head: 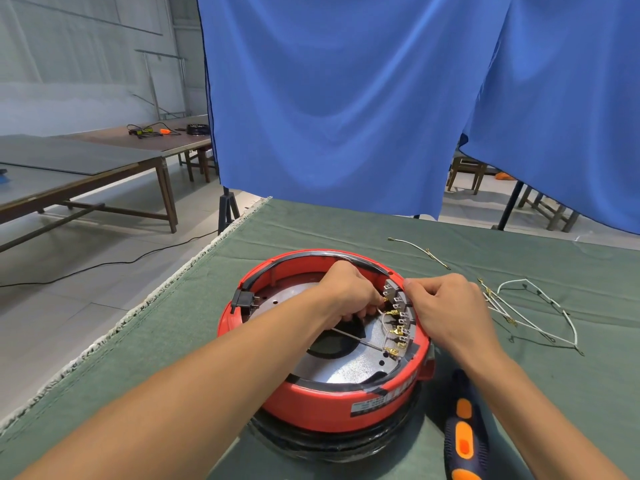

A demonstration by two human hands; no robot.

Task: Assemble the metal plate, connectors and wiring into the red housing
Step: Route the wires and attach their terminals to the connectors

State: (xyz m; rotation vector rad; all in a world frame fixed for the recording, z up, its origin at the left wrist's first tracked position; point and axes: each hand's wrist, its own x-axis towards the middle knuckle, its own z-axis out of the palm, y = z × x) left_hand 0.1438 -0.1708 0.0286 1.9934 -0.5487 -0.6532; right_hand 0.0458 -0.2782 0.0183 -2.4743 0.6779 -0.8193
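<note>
Mid-table, the red housing (332, 393) holds the metal plate (346, 365). The left hand (346, 289) pinches a wire end at the connectors (398, 317); the right hand (446, 306) grips the rim beside them. Loose wires (526, 306) lie toward the right edge, a screwdriver (464, 431) at the near edge.

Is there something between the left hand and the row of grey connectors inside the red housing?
Nothing visible blocks it. The left hand reaches inside the red housing, its fingers right beside the grey connectors and their brass terminals. The right hand pinches the top connector from the outer side, not in between.
</note>
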